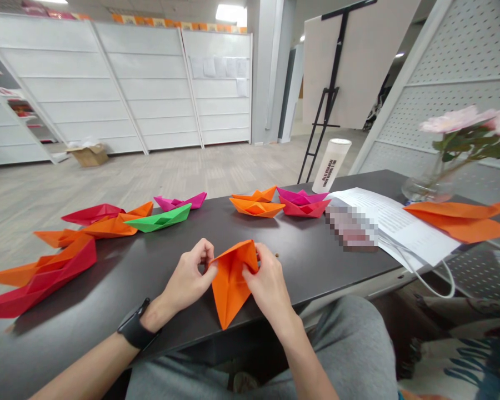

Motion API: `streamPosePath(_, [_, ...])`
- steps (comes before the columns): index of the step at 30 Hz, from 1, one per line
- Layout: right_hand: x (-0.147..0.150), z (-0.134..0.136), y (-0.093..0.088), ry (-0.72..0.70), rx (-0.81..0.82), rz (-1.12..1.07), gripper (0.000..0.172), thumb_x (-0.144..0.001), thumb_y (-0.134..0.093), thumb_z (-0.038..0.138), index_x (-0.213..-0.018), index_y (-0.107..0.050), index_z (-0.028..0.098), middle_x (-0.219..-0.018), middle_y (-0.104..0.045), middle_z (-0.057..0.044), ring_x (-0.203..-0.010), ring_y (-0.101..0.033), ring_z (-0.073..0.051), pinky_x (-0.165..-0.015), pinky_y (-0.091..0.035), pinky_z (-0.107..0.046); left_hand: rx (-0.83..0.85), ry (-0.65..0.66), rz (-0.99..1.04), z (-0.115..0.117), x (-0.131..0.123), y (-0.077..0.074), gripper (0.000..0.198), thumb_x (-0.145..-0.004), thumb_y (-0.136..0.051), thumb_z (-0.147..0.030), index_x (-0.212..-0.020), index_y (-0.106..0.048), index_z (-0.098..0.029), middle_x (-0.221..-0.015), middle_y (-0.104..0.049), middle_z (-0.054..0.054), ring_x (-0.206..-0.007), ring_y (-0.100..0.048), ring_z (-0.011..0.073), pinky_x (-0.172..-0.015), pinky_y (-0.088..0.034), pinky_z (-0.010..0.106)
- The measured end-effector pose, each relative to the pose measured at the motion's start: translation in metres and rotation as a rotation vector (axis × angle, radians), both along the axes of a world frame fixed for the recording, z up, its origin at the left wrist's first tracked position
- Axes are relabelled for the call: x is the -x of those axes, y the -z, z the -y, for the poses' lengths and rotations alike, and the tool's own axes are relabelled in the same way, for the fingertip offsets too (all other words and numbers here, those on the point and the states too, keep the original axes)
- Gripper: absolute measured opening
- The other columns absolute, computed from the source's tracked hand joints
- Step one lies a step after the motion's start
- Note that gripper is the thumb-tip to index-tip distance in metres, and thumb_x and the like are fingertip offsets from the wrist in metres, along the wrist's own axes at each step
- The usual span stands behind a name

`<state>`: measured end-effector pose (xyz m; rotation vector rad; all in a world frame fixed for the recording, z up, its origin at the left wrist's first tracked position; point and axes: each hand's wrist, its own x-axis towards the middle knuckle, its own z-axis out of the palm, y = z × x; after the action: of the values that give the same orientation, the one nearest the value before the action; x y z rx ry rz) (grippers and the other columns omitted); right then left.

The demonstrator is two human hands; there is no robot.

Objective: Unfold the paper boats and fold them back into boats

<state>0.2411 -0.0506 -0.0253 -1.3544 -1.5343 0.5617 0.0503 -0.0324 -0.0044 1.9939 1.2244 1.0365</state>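
Note:
Both of my hands pinch a folded orange paper piece (pixel 231 278) above the dark table (pixel 120 278), its point aimed toward me. My left hand (pixel 187 278) grips its left edge, and my right hand (pixel 266 278) holds its right side, covering part of it. Several finished-looking origami boats stand farther along the table, including a green boat (pixel 158 218) and an orange boat (pixel 257 206). A large red and orange paper boat (pixel 41 278) lies at the left end. A black watch (pixel 135 328) circles my left wrist.
A white printed paper sheet (pixel 412 228) lies on the right, beside a pixelated object (pixel 352 228) and a large orange paper boat (pixel 458 221). A glass vase of pink flowers (pixel 433 186) and a white tube (pixel 331 165) stand at the far edge. My grey-trousered lap lies below.

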Motion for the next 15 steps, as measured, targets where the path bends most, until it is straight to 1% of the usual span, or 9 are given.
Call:
streamPosePath(2, [-0.002,-0.002,0.003,0.037,0.01,0.01,0.034,-0.069,-0.046,0.003,-0.093,-0.061,0.021,-0.09,-0.066,-0.003,-0.08,-0.063,-0.019,-0.074,-0.049,-0.03,-0.013,-0.033,0.009,-0.001,0.0,0.0,0.014,-0.08,-0.05,-0.012,-0.078,-0.04,-0.022,-0.067,-0.045,-0.007,-0.059,-0.049,0.0106,-0.057,-0.037,0.023])
streamPosePath(4, [-0.004,-0.004,0.005,0.093,0.029,0.003,0.037,-0.067,-0.047,0.002,-0.096,-0.061,0.021,-0.089,-0.068,-0.003,-0.08,-0.063,-0.02,-0.076,-0.049,-0.032,-0.025,-0.055,0.023,-0.001,0.0,0.0,0.015,-0.079,-0.05,-0.011,-0.077,-0.04,-0.022,-0.067,-0.044,-0.007,-0.058,-0.048,0.0105,-0.056,-0.036,0.023])
streamPosePath(7, [-0.007,-0.006,0.008,0.138,0.044,-0.035,0.041,-0.065,-0.05,0.001,-0.1,-0.061,0.021,-0.088,-0.069,-0.002,-0.079,-0.064,-0.02,-0.076,-0.049,-0.032,-0.031,-0.03,0.024,0.0,-0.001,-0.001,0.015,-0.078,-0.05,-0.011,-0.077,-0.04,-0.022,-0.067,-0.044,-0.007,-0.058,-0.047,0.01,-0.056,-0.037,0.022])
streamPosePath(9, [-0.007,-0.006,0.008,0.141,0.039,-0.059,0.042,-0.066,-0.05,0.001,-0.101,-0.06,0.021,-0.087,-0.069,-0.002,-0.079,-0.064,-0.02,-0.076,-0.05,-0.032,-0.041,-0.025,0.019,0.0,-0.002,0.0,0.016,-0.078,-0.05,-0.011,-0.077,-0.04,-0.022,-0.067,-0.044,-0.007,-0.058,-0.047,0.0098,-0.057,-0.037,0.022])
streamPosePath(11, [-0.008,-0.006,0.006,0.101,0.026,-0.07,0.043,-0.066,-0.05,0.001,-0.103,-0.06,0.021,-0.089,-0.068,-0.002,-0.079,-0.064,-0.019,-0.075,-0.051,-0.031,-0.051,-0.031,0.014,-0.001,-0.001,0.0,0.015,-0.08,-0.051,-0.011,-0.078,-0.04,-0.022,-0.068,-0.044,-0.007,-0.058,-0.048,0.0099,-0.057,-0.038,0.022])
streamPosePath(12, [-0.009,-0.005,0.004,0.05,0.009,-0.061,0.043,-0.067,-0.051,0.002,-0.105,-0.061,0.021,-0.092,-0.068,-0.002,-0.081,-0.064,-0.019,-0.075,-0.052,-0.03,-0.055,-0.021,-0.001,-0.002,0.0,0.0,0.013,-0.082,-0.051,-0.012,-0.08,-0.042,-0.022,-0.069,-0.045,-0.006,-0.059,-0.049,0.0104,-0.057,-0.039,0.022])
streamPosePath(15, [-0.016,-0.004,-0.001,-0.167,-0.06,0.045,0.044,-0.073,-0.047,0.001,-0.108,-0.065,0.022,-0.105,-0.068,-0.004,-0.094,-0.065,-0.018,-0.083,-0.052,-0.03,-0.107,0.079,-0.125,-0.008,0.006,0.0,0.008,-0.087,-0.048,-0.013,-0.086,-0.051,-0.02,-0.08,-0.053,-0.001,-0.071,-0.055,0.0132,-0.066,-0.046,0.025])
